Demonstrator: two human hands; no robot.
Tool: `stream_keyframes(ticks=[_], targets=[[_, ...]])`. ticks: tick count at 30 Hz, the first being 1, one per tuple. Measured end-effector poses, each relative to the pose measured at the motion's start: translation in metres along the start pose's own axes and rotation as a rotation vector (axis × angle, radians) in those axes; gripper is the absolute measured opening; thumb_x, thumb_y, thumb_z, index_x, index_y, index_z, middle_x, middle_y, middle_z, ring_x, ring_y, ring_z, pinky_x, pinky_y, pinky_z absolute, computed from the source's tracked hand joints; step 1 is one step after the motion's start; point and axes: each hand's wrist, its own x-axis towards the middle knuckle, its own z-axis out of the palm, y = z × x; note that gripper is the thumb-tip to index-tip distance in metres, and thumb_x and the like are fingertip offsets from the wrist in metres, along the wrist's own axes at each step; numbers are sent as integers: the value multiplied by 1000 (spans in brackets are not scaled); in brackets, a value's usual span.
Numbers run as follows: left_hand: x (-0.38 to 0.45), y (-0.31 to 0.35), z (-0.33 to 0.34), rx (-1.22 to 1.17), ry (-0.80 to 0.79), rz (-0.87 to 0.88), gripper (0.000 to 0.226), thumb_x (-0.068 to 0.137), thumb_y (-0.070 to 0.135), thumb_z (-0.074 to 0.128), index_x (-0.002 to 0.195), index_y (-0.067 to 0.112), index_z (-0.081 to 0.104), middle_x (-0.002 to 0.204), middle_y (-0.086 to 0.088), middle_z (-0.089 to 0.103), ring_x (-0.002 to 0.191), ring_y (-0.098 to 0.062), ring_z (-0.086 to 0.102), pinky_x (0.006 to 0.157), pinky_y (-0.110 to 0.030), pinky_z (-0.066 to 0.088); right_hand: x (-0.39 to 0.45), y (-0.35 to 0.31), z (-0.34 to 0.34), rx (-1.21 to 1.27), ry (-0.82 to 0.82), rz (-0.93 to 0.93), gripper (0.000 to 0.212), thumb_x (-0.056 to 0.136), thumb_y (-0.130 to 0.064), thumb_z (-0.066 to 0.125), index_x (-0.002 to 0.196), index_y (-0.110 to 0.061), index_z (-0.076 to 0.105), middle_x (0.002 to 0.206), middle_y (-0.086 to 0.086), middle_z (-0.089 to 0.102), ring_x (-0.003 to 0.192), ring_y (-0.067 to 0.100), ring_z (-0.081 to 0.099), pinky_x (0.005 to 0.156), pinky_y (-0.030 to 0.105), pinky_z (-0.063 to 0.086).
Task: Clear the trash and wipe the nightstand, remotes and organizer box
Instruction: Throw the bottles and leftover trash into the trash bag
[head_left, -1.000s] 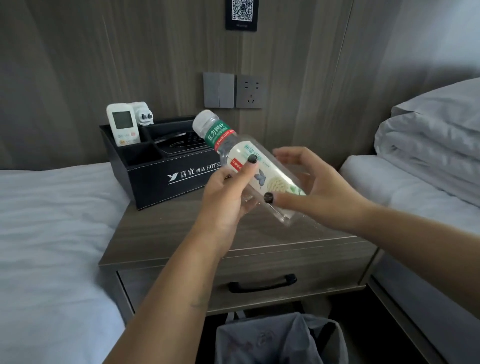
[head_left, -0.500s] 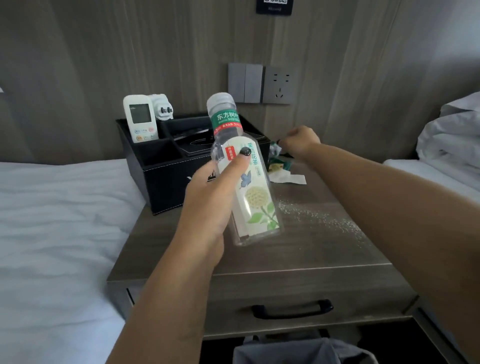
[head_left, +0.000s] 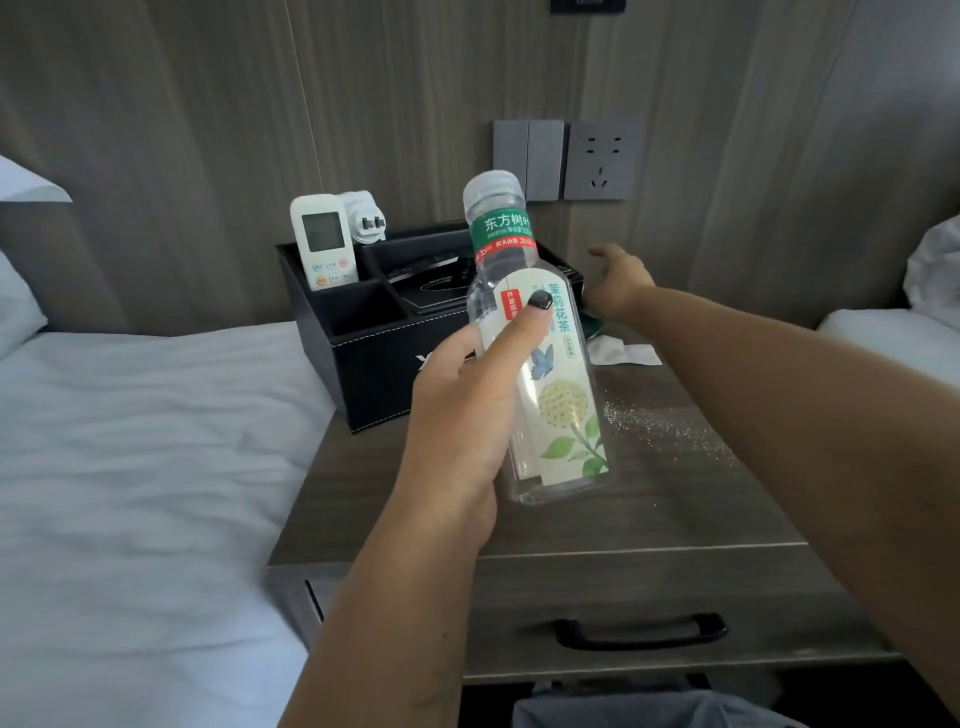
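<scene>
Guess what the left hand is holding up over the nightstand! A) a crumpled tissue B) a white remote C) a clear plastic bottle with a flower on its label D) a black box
C: the left hand grips a clear plastic bottle, thumb on its flowered label, while the white remote stands in the black organizer box and the crumpled tissue lies on the nightstand.

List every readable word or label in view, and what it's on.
"东方树叶": green neck band of the bottle in the left hand.
"茉莉花茶": bottle's main label, vertical.
Red strips on the bottle: too small to read.
Organizer box logo: hidden by the hand.
White remote buttons: blurred.
</scene>
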Motion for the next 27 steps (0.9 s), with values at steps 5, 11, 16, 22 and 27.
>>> stream_keyframes(ticks=[5, 11, 16, 22, 27], targets=[[4, -2, -4, 6, 53, -27, 32, 85, 38, 71, 108, 16, 68, 89, -2, 77, 75, -15, 75, 55, -27, 57, 4, -5, 1, -299, -141, -264, 52, 86, 1, 57, 135, -15, 52, 130, 14, 56, 112, 33, 58, 84, 29, 47], [10, -6, -6, -1, 55, -42, 32, 86, 39, 69, 109, 16, 67, 87, 0, 77, 74, -13, 75, 53, -26, 57, -3, -5, 3, -440, 9, -251, 18, 87, -1, 54, 101, 2, 64, 100, 21, 65, 83, 35, 61, 72, 37, 52], [8, -5, -2, -16, 113, 2, 27, 84, 31, 72, 97, 8, 69, 83, -8, 77, 75, -22, 75, 67, -39, 62, -28, -9, -32, -128, 275, -132, 14, 90, -7, 54, 94, 1, 64, 95, 13, 64, 86, 28, 62, 77, 33, 53], [-6, -2, 6, -123, -20, 48, 38, 71, 27, 77, 103, 8, 71, 94, -10, 76, 87, -24, 74, 83, -41, 57, -134, -1, -103, 258, 537, -144, 14, 86, -22, 65, 99, -18, 63, 90, -8, 64, 84, 8, 59, 74, 21, 43], [-25, -5, 30, 51, -235, 40, 25, 98, 20, 51, 80, 4, 58, 52, -2, 67, 55, 2, 66, 89, -34, 53, -242, 20, -125, 634, 511, -104, 6, 83, -19, 71, 86, -19, 66, 81, 0, 69, 76, 13, 62, 73, 31, 51]])
